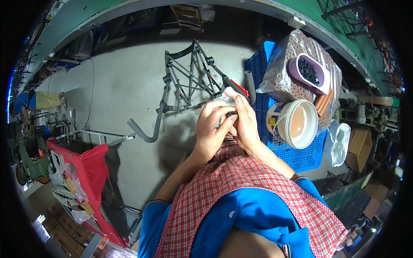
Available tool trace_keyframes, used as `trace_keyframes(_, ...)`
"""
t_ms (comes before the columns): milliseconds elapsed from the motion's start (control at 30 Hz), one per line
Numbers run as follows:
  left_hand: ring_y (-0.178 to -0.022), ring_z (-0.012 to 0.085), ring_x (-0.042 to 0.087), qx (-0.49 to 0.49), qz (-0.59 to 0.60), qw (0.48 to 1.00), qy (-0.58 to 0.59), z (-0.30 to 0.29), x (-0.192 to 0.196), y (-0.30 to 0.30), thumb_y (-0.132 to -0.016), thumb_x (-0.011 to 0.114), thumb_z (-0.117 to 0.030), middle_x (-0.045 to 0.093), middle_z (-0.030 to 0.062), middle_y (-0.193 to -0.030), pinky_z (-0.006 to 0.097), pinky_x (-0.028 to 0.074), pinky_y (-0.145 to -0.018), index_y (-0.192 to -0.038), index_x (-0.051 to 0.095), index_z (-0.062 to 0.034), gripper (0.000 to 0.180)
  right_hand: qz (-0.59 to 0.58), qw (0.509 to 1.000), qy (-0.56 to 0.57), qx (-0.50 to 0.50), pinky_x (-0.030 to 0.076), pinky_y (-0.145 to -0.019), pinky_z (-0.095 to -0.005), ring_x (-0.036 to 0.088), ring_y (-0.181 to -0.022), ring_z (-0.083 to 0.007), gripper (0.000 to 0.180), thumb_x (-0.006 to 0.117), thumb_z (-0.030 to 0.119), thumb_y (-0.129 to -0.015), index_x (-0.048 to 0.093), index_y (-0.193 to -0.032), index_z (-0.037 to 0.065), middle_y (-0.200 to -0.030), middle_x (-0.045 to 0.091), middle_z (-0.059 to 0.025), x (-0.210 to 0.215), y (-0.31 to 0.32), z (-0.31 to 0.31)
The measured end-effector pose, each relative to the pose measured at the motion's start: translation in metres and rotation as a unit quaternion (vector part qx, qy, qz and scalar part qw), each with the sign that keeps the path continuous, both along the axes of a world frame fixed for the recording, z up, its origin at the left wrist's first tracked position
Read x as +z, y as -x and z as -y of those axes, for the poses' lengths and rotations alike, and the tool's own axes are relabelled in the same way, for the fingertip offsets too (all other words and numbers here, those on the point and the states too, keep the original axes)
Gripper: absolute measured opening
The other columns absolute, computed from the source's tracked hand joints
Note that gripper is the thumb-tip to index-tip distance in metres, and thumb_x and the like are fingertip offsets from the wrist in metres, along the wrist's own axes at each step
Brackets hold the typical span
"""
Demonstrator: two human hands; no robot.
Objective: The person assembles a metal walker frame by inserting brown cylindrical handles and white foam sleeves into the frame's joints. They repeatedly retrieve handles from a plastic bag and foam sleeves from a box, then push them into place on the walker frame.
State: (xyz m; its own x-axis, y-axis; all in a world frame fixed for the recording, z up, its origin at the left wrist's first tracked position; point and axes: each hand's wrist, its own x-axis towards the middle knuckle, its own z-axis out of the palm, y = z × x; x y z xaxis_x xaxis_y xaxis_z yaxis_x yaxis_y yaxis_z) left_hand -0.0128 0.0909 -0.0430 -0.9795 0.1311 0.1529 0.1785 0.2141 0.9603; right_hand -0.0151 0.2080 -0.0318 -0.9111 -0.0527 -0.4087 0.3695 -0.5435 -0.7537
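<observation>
Shirt [211,223] nearest, both hands' fingers [225,126] grasp a black part [231,114], bucket [282,110] rightward, frame [160,119] beyond.

held piece [231,114]: 1 | black floor frame [191,77]: 1 | white bucket [282,114]: 1 | lilac tub [324,81]: 1

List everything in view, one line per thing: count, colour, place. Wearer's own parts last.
Small part: one, black, picture centre
Tubular frame: one, mostly black, ahead
Floor: one, grey, beneath
Crate: at least one, blue, right
Bucket: one, white, on crate
Bagged tube bundle: one, brown, beyond bucket
Tub: one, light purple, on bundle
Bits: many, black, in tub
Cardboard box: several, brown, far right, lower left
Cloth: one, red, lower left
Co-worker: one, blue and khaki clothing, far left
Apron: one, red-white check, on wearer
Left grip: one, bare, on small part
Right grip: one, bare, on small part
</observation>
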Motion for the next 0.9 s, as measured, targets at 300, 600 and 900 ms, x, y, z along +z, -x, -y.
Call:
trace_keyframes(300, -0.066, 0.0105, 0.055, 0.130, 0.158, 0.970, -0.131, 0.104, 0.038, -0.010, -0.095, 0.054, -0.006, 0.062, 0.0061, -0.081, 0.023, 0.046, -0.061, -0.113, 0.061, 0.0024, 0.021, 0.157, 0.982, 0.101, -0.003, 0.059, -0.076, -0.0336, 0.064, -0.103, -0.0264, 0.025, 0.048, -0.001, -0.090, 0.054, -0.115, 0.001, -0.115, 0.061, -0.0158, 0.004, -0.036, -0.058)
trace_keyframes(600, -0.060, 0.0015, 0.046, 0.255, 0.194, 0.945, 0.067, 0.230, 0.028, 0.005, -0.089, 0.068, -0.021, 0.056, -0.0050, -0.068, 0.019, 0.035, -0.053, -0.095, 0.066, -0.0030, 0.019, -0.094, 0.991, -0.091, 0.035, 0.056, -0.060, -0.0221, 0.066, -0.095, -0.0186, 0.020, 0.055, 0.010, -0.095, 0.058, -0.114, 0.001, -0.115, 0.064, -0.0169, 0.011, 0.005, -0.058)
trace_keyframes(900, -0.066, 0.0059, 0.049, 0.241, 0.154, 0.938, 0.197, 0.217, 0.034, 0.020, -0.087, 0.069, -0.023, 0.058, -0.0009, -0.070, 0.023, 0.040, -0.059, -0.095, 0.070, 0.0002, 0.024, -0.202, 0.933, -0.294, -0.044, 0.052, -0.069, -0.0239, 0.068, -0.084, -0.0157, 0.021, 0.056, 0.016, -0.097, 0.052, -0.112, 0.003, -0.101, 0.070, -0.0142, 0.005, 0.063, -0.092)
